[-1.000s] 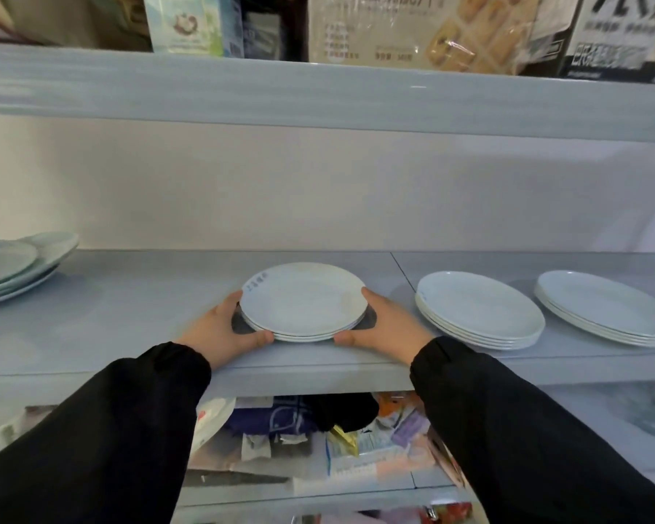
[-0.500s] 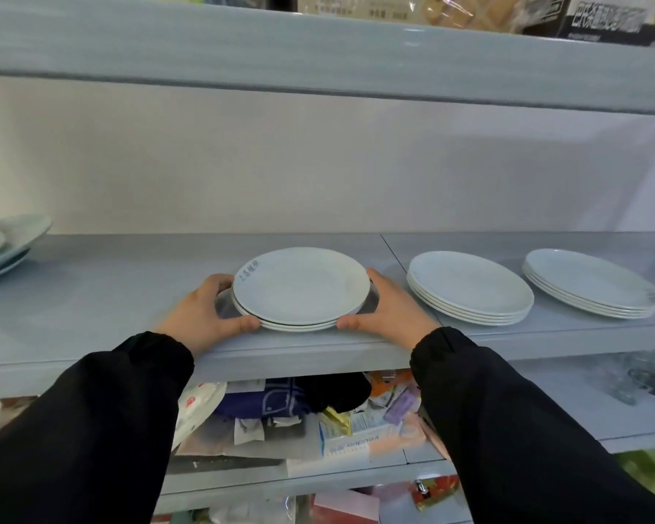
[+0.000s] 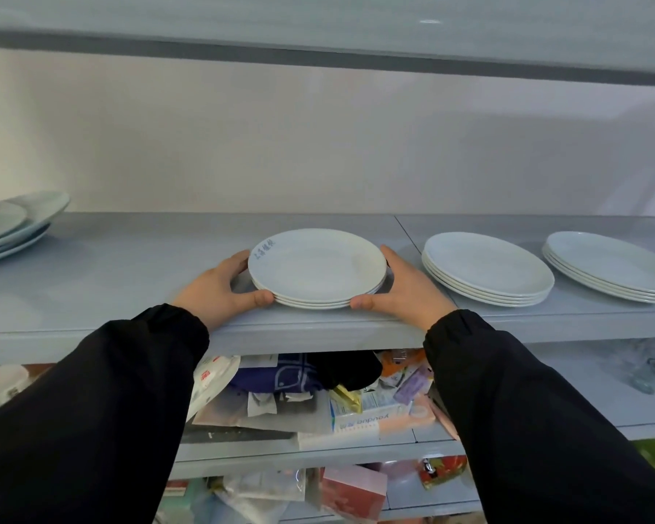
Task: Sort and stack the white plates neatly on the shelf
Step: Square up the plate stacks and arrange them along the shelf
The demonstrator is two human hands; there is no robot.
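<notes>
I had both arms stretched forward in black sleeves (image 3: pixel 110 391), reaching onto the grey shelf (image 3: pixel 129 266). My left hand (image 3: pixel 220 287) cupped the left rim of the small stack of white plates (image 3: pixel 316 266), thumb against the front edge and fingers curled round the far side. My right hand (image 3: pixel 405 293) gripped the right rim the same way. The stack sat near the shelf's front edge, about mid-shelf. Just to its right lay a second stack (image 3: pixel 484 270), then a third stack (image 3: pixel 609 266). Well apart on the left sat an uneven pile of plates (image 3: pixel 12 225).
</notes>
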